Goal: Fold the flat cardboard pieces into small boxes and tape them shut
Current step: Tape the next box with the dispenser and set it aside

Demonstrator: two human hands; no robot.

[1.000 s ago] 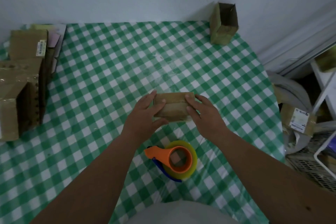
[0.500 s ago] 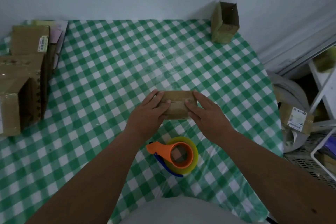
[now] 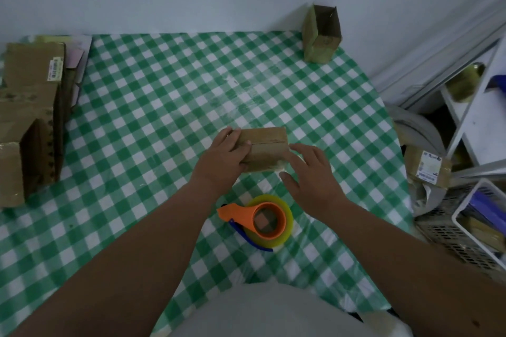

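Small cardboard box (image 3: 264,148), flaps folded closed with the seam untaped, at mid-table on the checked tablecloth (image 3: 153,107). Left hand (image 3: 223,161) grasps its left end; right hand (image 3: 309,175) hovers just beside it, fingers spread, holding nothing. Folding appears complete; taping next requires reaching the tape dispenser (image 3: 260,220) nearby.
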